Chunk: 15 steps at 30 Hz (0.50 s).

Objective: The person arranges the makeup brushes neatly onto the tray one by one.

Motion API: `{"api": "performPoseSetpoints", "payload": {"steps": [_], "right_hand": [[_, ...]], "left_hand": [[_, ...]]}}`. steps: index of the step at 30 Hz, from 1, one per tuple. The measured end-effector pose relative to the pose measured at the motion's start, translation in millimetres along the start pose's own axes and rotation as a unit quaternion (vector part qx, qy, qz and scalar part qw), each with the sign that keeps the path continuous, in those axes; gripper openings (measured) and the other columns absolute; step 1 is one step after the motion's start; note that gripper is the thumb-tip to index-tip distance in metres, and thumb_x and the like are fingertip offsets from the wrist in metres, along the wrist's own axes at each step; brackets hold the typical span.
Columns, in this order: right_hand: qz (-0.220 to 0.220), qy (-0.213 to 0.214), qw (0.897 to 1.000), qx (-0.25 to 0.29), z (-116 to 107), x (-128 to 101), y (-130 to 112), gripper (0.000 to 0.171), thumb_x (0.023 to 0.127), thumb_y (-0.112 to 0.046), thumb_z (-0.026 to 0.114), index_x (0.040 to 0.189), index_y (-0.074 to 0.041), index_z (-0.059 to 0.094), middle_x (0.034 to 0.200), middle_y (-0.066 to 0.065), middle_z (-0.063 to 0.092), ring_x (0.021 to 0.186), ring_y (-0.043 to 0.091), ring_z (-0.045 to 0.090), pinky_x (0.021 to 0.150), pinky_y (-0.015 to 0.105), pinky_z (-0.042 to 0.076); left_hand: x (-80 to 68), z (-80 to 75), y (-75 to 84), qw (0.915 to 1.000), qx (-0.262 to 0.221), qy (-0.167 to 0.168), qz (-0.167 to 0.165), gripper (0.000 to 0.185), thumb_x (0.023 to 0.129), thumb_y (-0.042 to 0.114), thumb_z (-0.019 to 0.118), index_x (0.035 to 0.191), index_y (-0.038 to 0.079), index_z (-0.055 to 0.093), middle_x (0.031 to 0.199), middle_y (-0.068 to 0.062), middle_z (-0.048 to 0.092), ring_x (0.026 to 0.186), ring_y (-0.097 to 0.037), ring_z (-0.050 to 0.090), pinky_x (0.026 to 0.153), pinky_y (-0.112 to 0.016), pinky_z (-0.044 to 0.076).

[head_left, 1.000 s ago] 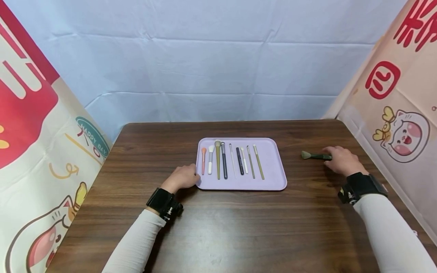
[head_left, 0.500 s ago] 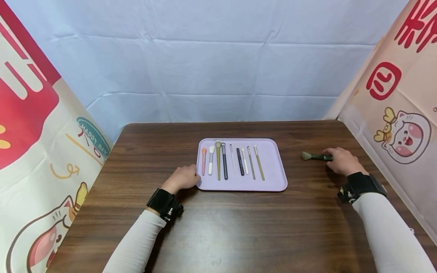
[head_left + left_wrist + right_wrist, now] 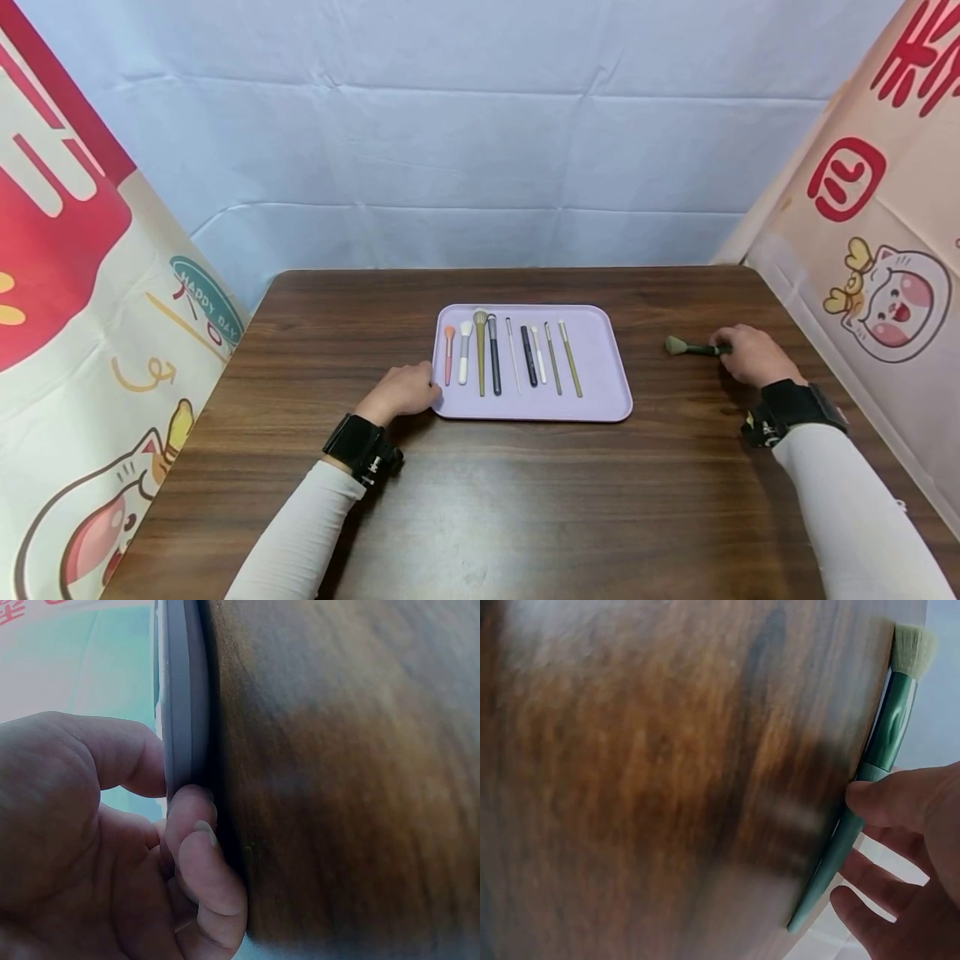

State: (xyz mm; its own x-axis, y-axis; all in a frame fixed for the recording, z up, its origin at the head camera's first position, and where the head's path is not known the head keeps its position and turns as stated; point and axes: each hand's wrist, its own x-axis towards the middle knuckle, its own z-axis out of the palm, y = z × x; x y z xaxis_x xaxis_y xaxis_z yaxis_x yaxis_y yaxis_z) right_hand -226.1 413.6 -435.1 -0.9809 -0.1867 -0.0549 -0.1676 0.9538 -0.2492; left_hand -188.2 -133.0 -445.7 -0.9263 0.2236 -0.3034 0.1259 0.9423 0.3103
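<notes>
At the left end of a lilac tray (image 3: 604,367), my left hand (image 3: 401,389) pinches the rim. The left wrist view shows the thumb on the upper side of the tray edge (image 3: 180,690) and curled fingers at its underside. Over on the right, my right hand (image 3: 756,357) holds a green makeup brush (image 3: 701,349) low at the tabletop, bristles pointing left. In the right wrist view the thumb (image 3: 889,796) lies across the middle of the brush handle (image 3: 829,862), fingers behind it. Several makeup brushes lie side by side on the tray, among them an orange one (image 3: 448,354) and a black one (image 3: 494,358).
The tray and the green brush are on a dark wood-grain table (image 3: 525,508). A pale blue cloth (image 3: 465,167) hangs behind the far edge. Printed cloths stand at the left (image 3: 82,275) and close by the right arm (image 3: 847,250).
My right hand has shifted very slightly left along the green brush. The left hand keeps its place at the tray rim, and the head view has moved a little.
</notes>
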Motion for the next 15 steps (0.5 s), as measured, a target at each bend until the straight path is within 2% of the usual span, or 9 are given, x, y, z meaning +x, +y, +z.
{"api": "performPoseSetpoints", "payload": {"steps": [8, 15], "right_hand": [[0.005, -0.003, 1.000, -0.011, -2.4, -2.0, -1.6, 0.020, 0.092, 0.002, 0.061, 0.111, 0.007, 0.063, 0.106, 0.030, 0.063, 0.100, 0.050, 0.059, 0.085, 0.065, 0.045], [0.007, -0.004, 1.000, -0.009, -6.6, -3.9, -3.9, 0.021, 0.092, 0.001, 0.062, 0.112, 0.009, 0.062, 0.105, 0.030, 0.064, 0.098, 0.049, 0.060, 0.083, 0.063, 0.046]], "left_hand": [[0.2, 0.9, -0.5, 1.0000, -0.005, 0.001, 0.000, 0.034, 0.094, 0.022, 0.054, 0.116, -0.003, 0.060, 0.091, -0.010, 0.061, 0.077, -0.027, 0.056, 0.071, -0.037, 0.047], [0.7, 0.3, -1.1, 1.0000, -0.002, -0.002, 0.002, 0.035, 0.095, 0.022, 0.053, 0.118, -0.003, 0.059, 0.095, -0.011, 0.062, 0.078, -0.027, 0.056, 0.073, -0.038, 0.047]]}}
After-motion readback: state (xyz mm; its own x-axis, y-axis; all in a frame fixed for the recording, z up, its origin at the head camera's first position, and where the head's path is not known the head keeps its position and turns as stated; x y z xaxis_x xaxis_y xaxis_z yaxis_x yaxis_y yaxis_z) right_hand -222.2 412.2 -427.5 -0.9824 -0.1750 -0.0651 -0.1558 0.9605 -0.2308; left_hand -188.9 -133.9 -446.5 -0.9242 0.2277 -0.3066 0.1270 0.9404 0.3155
